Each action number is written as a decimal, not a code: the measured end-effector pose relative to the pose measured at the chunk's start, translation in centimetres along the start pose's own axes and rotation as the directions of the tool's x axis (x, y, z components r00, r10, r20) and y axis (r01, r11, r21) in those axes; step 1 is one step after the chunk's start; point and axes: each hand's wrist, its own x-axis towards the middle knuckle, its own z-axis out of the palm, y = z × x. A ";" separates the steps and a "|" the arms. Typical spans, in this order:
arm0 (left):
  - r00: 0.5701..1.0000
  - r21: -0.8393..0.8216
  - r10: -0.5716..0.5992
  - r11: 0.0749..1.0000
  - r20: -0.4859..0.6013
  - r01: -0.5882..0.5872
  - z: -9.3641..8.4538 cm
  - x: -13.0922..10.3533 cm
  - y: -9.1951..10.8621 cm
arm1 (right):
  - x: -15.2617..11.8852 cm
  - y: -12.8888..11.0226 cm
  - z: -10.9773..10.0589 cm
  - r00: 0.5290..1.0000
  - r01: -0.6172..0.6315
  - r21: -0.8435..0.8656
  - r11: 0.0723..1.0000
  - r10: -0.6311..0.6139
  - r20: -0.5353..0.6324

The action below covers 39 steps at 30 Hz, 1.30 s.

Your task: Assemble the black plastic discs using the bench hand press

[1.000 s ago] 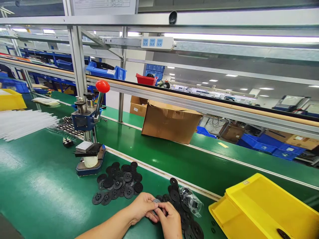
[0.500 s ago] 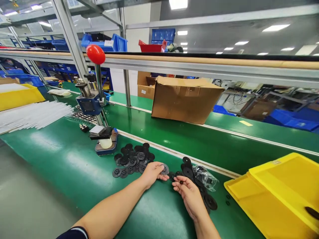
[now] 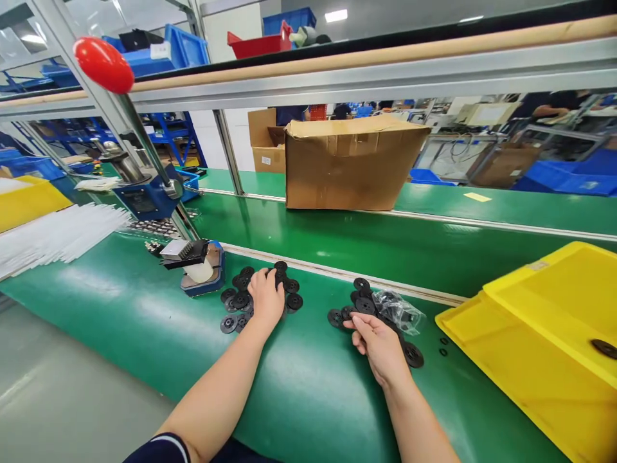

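Palm down, my left hand [image 3: 267,297] reaches over the left pile of black plastic discs [image 3: 241,300]. Its fingers are apart and curved onto the pile, and their tips are partly hidden among the discs. My right hand [image 3: 380,344] is closed in a pinch at the near side of the right pile of discs [image 3: 365,304]. Its thumb and forefinger meet beside a small black disc [image 3: 348,312]; what is between them is too small to make out. A crumpled clear plastic bag [image 3: 398,311] lies on the right pile, beyond the right hand.
A hand press [image 3: 147,193] with a red knob [image 3: 104,64] stands at left on the green table [image 3: 308,386]. Yellow trays [image 3: 530,334] lie at right, two small black rings [image 3: 443,347] beside them. A cardboard box [image 3: 354,167] stands behind, under a shelf rail [image 3: 337,83].
My left hand has moved left and away from me, from beside the right hand to the left pile; the disc it held no longer shows in it. My right hand stays pinched by the right pile.
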 end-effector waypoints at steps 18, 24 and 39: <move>0.764 -0.186 0.433 0.900 0.479 -0.393 1.4 -6.2 5.4 | 1.8 1.6 -0.9 0.980 0.165 -0.439 0.883 -0.198 -0.029; 0.808 -0.363 0.379 0.905 0.451 -0.222 1.0 -5.8 5.2 | 1.8 2.3 -0.6 0.959 0.250 -0.487 0.837 -0.285 0.002; 0.578 -0.578 0.040 0.101 0.815 0.809 3.7 -6.6 6.3 | -0.9 1.6 2.4 0.863 0.493 -0.568 0.659 -0.454 0.223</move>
